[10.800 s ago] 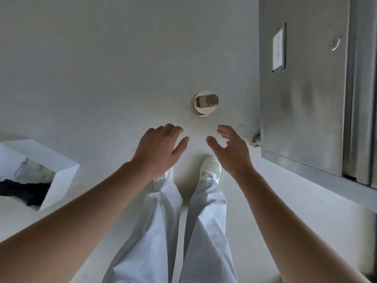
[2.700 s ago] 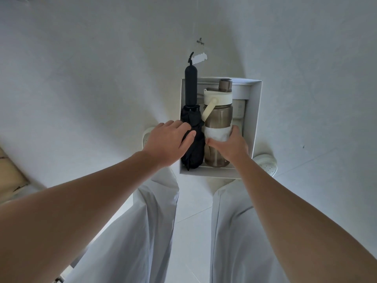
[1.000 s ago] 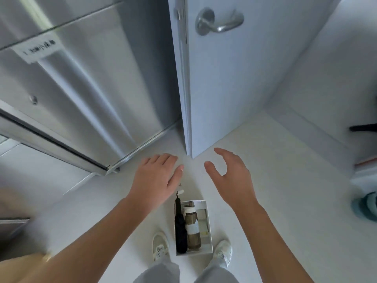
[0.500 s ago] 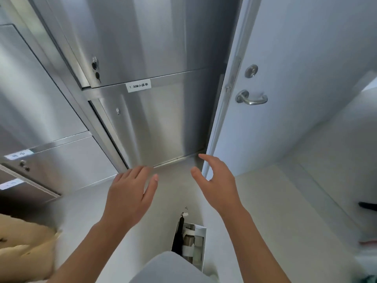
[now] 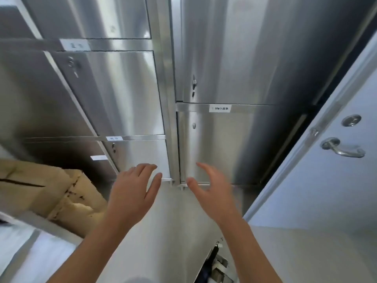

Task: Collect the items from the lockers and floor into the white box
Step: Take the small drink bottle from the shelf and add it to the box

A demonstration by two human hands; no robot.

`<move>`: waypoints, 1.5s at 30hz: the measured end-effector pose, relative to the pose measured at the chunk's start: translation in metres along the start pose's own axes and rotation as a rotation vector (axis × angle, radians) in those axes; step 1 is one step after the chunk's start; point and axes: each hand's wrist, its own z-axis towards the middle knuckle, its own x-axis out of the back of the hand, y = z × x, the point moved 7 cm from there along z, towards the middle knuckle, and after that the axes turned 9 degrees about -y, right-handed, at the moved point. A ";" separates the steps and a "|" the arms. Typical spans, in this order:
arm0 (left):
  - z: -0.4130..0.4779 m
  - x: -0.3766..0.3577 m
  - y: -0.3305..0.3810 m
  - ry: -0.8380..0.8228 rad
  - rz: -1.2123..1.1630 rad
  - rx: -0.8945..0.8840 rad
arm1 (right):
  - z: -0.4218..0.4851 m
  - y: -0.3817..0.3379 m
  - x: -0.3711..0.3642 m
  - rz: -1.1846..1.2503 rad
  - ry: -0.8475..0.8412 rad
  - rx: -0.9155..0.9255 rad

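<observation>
1. Stainless-steel lockers (image 5: pixel 214 58) filled the upper part of the view, all doors shut, with small white labels (image 5: pixel 220 108) on the rails between them; the print was too blurred to read.
2. At 3 o'clock a pale blue door (image 5: pixel 336 180) stood edge-on to the lockers, carrying a metal lever handle (image 5: pixel 342 148) and a round lock plate (image 5: pixel 351 120) above it.
3. At 9 o'clock a tan cardboard box (image 5: pixel 51 190) sat on the floor (image 5: pixel 173 221), its near corner torn and stained.
4. Both bare hands were raised in front of the bottom locker doors, touching nothing.
5. Left hand (image 5: pixel 132 193): palm down, its grip spread, fingers together and pointing toward 12 o'clock, thumb out toward 2 o'clock, holding nothing.
6. Right hand (image 5: pixel 212 193): its grip spread and slightly curled, fingers toward 12 o'clock, thumb toward 10 o'clock, empty; motion blurred it.
7. White box (image 5: pixel 206 262) lay on the floor at 5 o'clock, below the right forearm, cut off by the bottom edge of the view.
8. Inside it a black umbrella (image 5: pixel 210 264) lay with its long axis running from 6 toward 12 o'clock, its strap end pointing at the lockers.
9. Just beside the umbrella, at its 3 o'clock, a bottle (image 5: pixel 219 270) showed only in part; its direction could not be told.
</observation>
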 end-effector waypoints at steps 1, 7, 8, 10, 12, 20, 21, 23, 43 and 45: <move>-0.009 0.010 -0.012 0.006 0.006 0.054 | 0.009 -0.014 -0.009 0.016 -0.036 0.047; -0.091 0.060 -0.028 0.159 0.078 0.339 | 0.013 -0.086 -0.039 0.060 -0.249 0.334; -0.106 0.064 -0.022 0.172 0.093 0.376 | 0.007 -0.095 -0.038 0.061 -0.277 0.393; -0.136 0.073 -0.008 0.236 0.109 0.447 | -0.007 -0.107 -0.034 0.067 -0.337 0.493; -0.170 0.079 0.012 0.321 0.106 0.539 | -0.026 -0.116 -0.028 0.077 -0.402 0.577; -0.327 0.090 0.100 0.408 0.255 0.880 | -0.143 -0.155 -0.050 0.133 -0.736 0.808; -0.350 0.095 0.109 0.421 0.279 0.932 | -0.163 -0.164 -0.055 0.134 -0.777 0.848; -0.395 0.103 0.124 0.431 0.326 1.029 | -0.201 -0.182 -0.063 0.142 -0.841 0.921; -0.679 0.161 0.219 0.505 0.408 1.337 | -0.486 -0.281 -0.088 0.225 -1.052 1.147; -0.703 0.155 0.224 0.490 0.405 1.344 | -0.511 -0.277 -0.094 0.215 -1.063 1.148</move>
